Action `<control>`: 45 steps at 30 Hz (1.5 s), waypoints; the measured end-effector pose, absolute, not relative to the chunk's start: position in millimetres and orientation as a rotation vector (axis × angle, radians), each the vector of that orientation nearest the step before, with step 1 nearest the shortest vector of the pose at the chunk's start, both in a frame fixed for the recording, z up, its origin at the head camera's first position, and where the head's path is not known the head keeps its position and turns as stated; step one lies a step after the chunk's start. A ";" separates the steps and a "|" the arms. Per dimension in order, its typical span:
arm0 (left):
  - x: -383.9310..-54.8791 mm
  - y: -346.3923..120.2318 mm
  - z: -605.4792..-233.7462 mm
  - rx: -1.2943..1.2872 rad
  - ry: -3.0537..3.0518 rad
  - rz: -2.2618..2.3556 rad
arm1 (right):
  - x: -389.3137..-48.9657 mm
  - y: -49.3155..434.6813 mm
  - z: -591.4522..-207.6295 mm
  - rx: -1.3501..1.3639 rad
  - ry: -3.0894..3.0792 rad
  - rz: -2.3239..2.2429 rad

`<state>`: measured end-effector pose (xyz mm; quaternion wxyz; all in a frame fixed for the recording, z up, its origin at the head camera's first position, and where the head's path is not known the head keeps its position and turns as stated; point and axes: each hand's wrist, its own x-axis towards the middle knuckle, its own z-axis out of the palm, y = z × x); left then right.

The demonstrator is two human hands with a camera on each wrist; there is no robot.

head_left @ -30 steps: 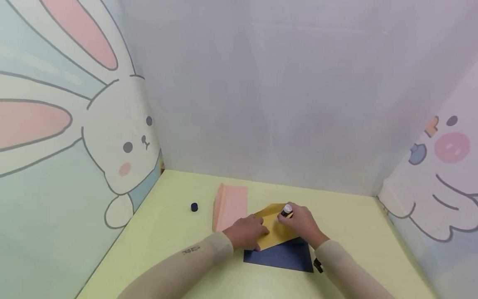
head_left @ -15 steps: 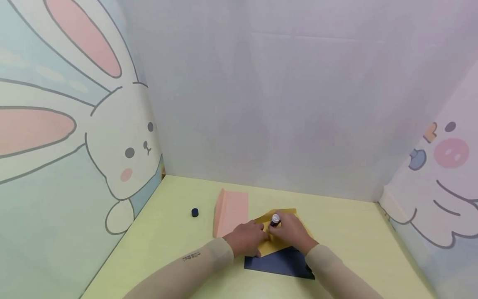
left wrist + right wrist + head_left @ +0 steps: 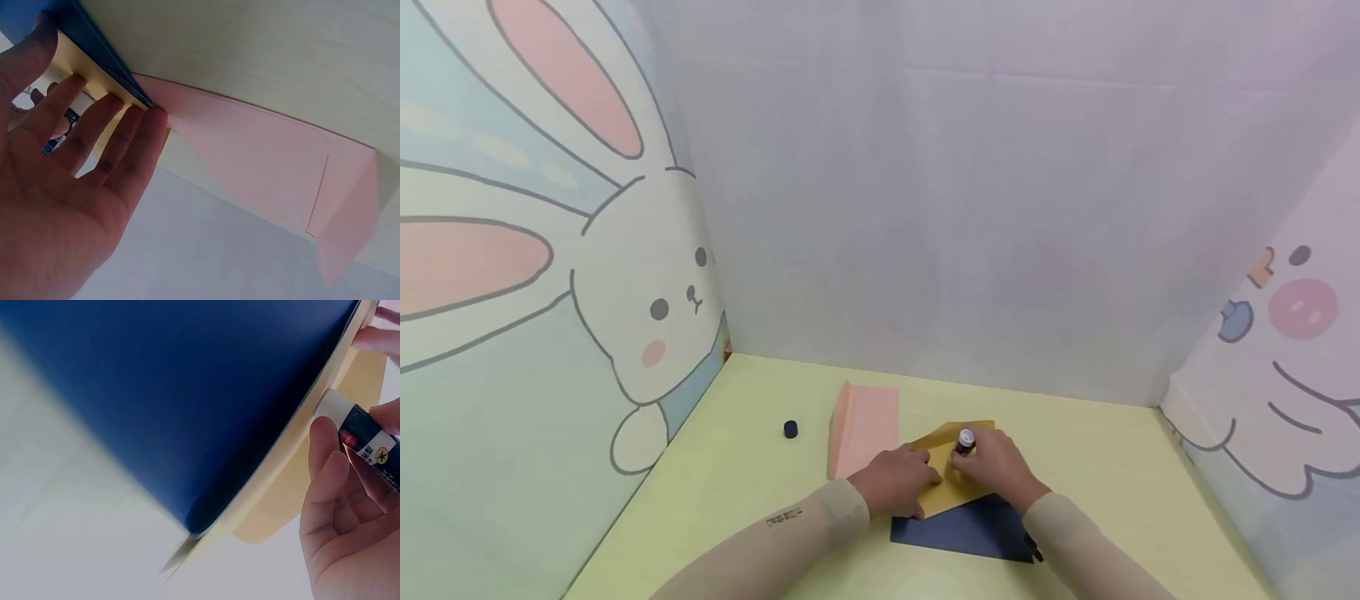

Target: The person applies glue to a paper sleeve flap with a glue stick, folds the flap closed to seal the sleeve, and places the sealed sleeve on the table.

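We see left hand [image 3: 897,481], fingers spread, pressing yellow envelope [image 3: 949,497], presumably steadying it; right hand [image 3: 1000,468] pinches glue stick [image 3: 965,442], likely for control.

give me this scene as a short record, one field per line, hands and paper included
left hand: left hand pressing on the yellow paper envelope
right hand: right hand pinching a dark cylindrical glue stick over that envelope
underneath: dark blue paper envelope, partly covered by the yellow one
to the left: pink paper envelope, flap unfolded
far left: small dark round cap, off the stick
surface: pale yellow tabletop
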<state>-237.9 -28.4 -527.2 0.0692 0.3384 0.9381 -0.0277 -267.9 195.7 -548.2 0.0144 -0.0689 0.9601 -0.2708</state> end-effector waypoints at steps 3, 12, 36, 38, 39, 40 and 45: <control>-239.0 -27.6 -527.5 1.019 2.822 -0.091 | -270.1 203.5 -550.0 -0.193 3.004 -0.831; -241.2 -27.9 -531.7 0.979 2.791 -0.049 | -272.0 216.4 -551.2 -0.161 3.017 -0.821; -243.3 -22.3 -530.9 0.959 2.783 -0.025 | -270.0 228.3 -550.7 -0.098 2.978 -0.980; -243.5 -21.9 -531.0 0.959 2.783 -0.025 | -269.4 230.3 -549.9 -0.090 2.962 -1.038; -243.6 -21.6 -531.2 0.960 2.783 -0.028 | -269.3 231.0 -549.5 -0.093 2.958 -1.061; -243.7 -21.4 -531.0 0.960 2.782 -0.030 | -268.8 231.0 -548.4 -0.095 2.956 -1.077; -245.2 -21.1 -532.4 0.954 2.774 -0.025 | -267.7 224.0 -546.1 -0.162 2.973 -1.074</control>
